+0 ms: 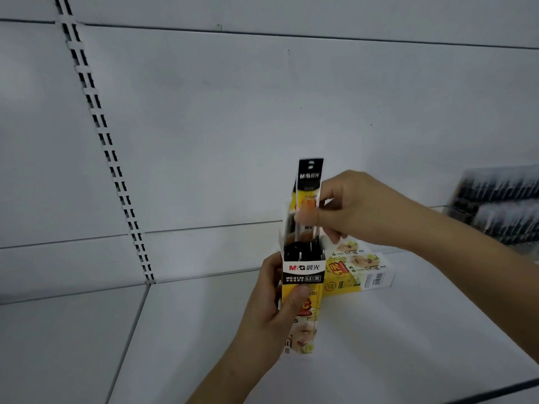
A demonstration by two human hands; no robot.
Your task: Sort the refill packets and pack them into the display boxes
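Note:
My left hand (pixel 269 304) grips an upright yellow and black display box (pixel 303 275) above the white shelf, thumb across its front. Black packet tops show inside its open top. My right hand (pixel 358 209) pinches a narrow black and yellow refill packet (pixel 309 182) between thumb and fingers. The packet stands upright with its lower end inside the box and its black header sticking out above.
Two more yellow display boxes (pixel 358 269) lie flat on the white shelf (pixel 379 345) behind the held box. A rack of dark packets (pixel 501 205) stands at the right edge. A slotted upright (pixel 108 158) runs down the white back panel.

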